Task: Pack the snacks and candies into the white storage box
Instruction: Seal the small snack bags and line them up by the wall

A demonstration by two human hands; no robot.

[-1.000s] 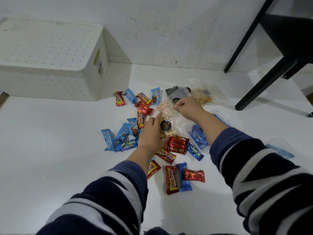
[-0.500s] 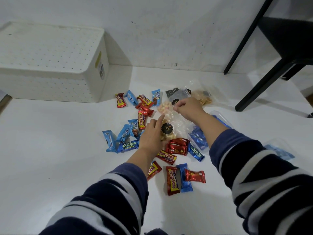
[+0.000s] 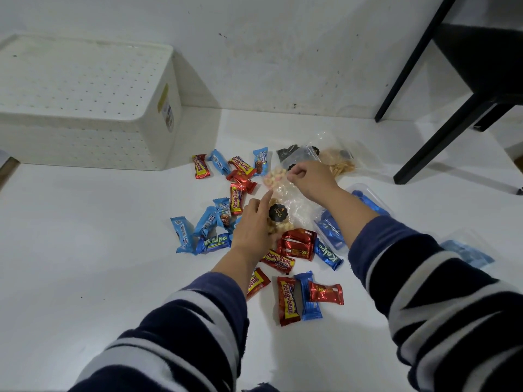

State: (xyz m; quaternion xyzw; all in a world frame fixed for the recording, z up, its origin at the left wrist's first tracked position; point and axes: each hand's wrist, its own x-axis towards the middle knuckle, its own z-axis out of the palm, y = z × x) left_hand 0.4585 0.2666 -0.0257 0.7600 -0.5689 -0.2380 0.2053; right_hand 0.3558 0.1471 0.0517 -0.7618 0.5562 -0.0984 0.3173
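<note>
Hands [image 3: 310, 178] [image 3: 252, 224] pinch clear puff-snack bag [image 3: 285, 205]; white storage box [image 3: 85, 103] sits apparently upside down, contents hidden.

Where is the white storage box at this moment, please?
In the head view the white storage box stands at the far left against the wall, upside down, beyond the scattered candies and away from both hands.

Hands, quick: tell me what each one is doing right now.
Left hand: fingers closed on the lower end of the clear plastic snack bag with the black round label.
Right hand: fingers pinching the same bag's top edge.
</note>
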